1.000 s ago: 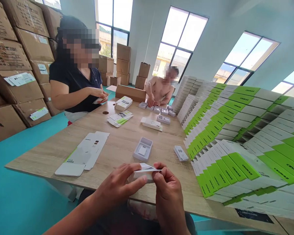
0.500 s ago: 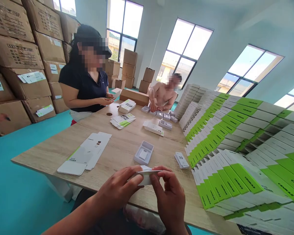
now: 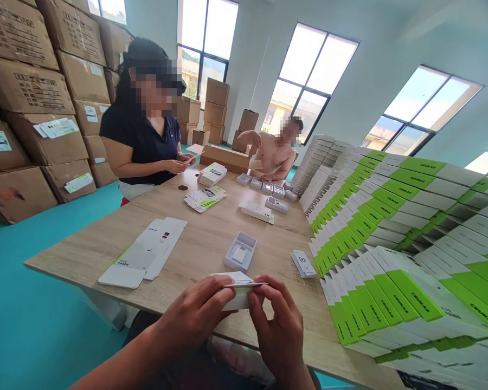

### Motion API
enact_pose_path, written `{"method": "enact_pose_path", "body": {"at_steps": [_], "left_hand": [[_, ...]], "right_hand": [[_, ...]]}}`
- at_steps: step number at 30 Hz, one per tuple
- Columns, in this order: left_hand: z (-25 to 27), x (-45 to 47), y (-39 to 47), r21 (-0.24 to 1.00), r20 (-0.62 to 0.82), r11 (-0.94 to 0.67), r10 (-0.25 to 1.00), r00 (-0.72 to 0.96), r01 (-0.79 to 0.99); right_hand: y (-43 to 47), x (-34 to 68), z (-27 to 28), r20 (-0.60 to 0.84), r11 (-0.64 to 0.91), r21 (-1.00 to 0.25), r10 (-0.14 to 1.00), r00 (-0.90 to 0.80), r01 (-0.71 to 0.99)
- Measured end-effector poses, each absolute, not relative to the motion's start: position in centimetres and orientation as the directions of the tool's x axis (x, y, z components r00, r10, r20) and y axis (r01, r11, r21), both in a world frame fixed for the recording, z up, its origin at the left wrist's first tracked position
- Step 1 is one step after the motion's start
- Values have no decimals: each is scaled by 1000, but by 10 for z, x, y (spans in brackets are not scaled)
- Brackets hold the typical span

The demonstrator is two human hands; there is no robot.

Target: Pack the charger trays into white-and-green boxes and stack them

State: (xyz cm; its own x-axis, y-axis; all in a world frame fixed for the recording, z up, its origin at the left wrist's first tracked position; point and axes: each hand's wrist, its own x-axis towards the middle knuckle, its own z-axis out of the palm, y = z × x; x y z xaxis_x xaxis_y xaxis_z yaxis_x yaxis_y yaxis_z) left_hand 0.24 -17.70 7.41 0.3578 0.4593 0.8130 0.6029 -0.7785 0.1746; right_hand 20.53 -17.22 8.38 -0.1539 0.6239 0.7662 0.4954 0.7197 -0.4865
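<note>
Between both hands, over the table's near edge, is a small white cardboard box (image 3: 241, 299) with a flap folded at its top. My left hand (image 3: 199, 306) grips its left side, thumb in front and fingers behind. My right hand (image 3: 278, 319) pinches the right end between thumb and fingers. Just beyond the box lies a pale plastic tray (image 3: 248, 246) with a small white item (image 3: 239, 254) in it. Flat white-and-green cartons (image 3: 146, 254) lie to the left. A small stack of printed white leaflets (image 3: 303, 264) rests to the right.
Tall stacks of white-and-green boxes (image 3: 390, 287) line the table's right side. Two co-workers stand or sit across the wooden table (image 3: 203, 238): one holds a card, the other reaches near an open brown carton (image 3: 225, 158). Brown cartons (image 3: 28, 92) are piled at left.
My hands keep hold of the box, and more of its upper flap shows. The far co-worker has raised one hand from the trays toward the brown carton. The view has shifted slightly.
</note>
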Motion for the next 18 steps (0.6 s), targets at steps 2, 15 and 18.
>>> {"method": "enact_pose_path", "body": {"at_steps": [2, 15, 18], "left_hand": [[74, 2, -178, 182, 809, -776, 467, 357, 604], [70, -2, -173, 196, 800, -765, 486, 351, 613], [68, -7, -167, 209, 794, -788, 483, 369, 580]], "right_hand": [[-172, 208, 81, 785, 751, -429, 585, -203, 502], [-162, 226, 66, 754, 791, -144, 477, -452, 594], [-158, 226, 62, 777, 784, -143, 467, -423, 604]]}}
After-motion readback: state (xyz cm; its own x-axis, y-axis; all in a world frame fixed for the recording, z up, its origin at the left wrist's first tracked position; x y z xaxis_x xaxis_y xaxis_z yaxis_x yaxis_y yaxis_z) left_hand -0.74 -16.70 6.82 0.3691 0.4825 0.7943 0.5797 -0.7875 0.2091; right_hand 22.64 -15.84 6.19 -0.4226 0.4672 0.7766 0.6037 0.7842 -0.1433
